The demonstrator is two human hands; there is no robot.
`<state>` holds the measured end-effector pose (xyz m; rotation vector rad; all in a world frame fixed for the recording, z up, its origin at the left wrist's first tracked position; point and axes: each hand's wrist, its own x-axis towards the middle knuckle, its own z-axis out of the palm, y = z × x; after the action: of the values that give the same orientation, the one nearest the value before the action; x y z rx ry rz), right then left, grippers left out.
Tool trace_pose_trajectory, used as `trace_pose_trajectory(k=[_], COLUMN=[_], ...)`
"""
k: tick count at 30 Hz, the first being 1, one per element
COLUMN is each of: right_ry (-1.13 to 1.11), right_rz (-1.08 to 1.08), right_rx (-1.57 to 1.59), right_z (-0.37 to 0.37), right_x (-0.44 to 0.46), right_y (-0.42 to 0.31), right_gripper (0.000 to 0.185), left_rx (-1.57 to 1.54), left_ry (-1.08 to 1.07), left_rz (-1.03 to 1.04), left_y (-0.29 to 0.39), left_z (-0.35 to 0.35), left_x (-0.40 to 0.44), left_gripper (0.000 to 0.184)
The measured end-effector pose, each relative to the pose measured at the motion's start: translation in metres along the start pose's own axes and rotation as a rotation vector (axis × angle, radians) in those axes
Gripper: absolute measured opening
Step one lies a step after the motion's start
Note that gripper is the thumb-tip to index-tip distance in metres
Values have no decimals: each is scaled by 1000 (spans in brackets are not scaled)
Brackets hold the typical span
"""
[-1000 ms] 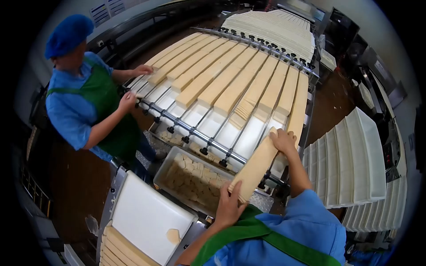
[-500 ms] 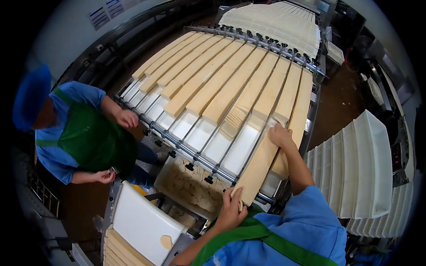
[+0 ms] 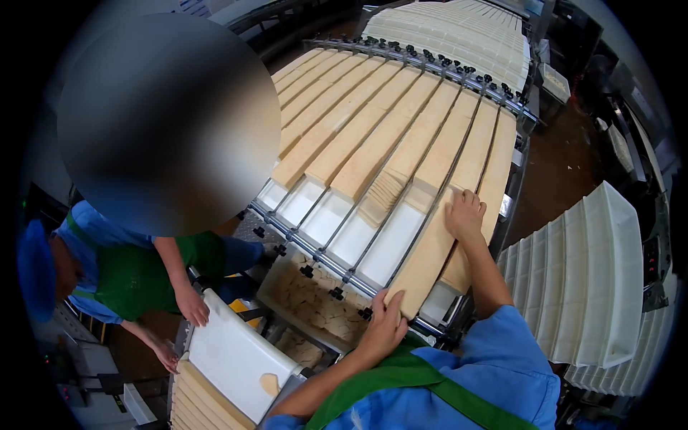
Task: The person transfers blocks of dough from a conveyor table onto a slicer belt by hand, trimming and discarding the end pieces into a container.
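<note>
A long pale-yellow block (image 3: 430,265), apparently stacked dough sheets, lies on the rightward part of the rack, its near end over the front rail. My left hand (image 3: 385,322) is closed about that near end, fingertips along its edge and top. Near its far end, my right hand (image 3: 466,213) lies on top with the fingers spread. There the block meets another long block (image 3: 476,154) in the same lane. More such blocks, like the one beside it (image 3: 448,154), lie side by side. One stack (image 3: 381,193) has its near end fanned into thin layers.
White trays (image 3: 573,279) are stacked at the right. Below the front rail (image 3: 322,258) is a bin (image 3: 315,287) of scraps. A co-worker's hand (image 3: 192,304) is by the white belt (image 3: 236,351) at the lower left. A round blurred patch covers the upper left.
The block's far end now sits against the block beyond it. My right hand has flattened onto it, and my left hand has shifted up at the near end. The co-worker has moved toward the belt.
</note>
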<state>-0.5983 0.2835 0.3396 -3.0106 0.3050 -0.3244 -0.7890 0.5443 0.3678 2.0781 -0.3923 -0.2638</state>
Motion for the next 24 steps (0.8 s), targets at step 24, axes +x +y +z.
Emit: trace_pose_trajectory(k=[24], right_ry=[-241], right_rz=[-733], right_rx=[373], right_z=[-22], right_x=[-141], right_y=[-126], right_gripper=[22], left_rx=[191], left_ry=[1589], left_rz=[-453], left_y=[-145], left_z=[-18], left_x=[-258], left_gripper=[18])
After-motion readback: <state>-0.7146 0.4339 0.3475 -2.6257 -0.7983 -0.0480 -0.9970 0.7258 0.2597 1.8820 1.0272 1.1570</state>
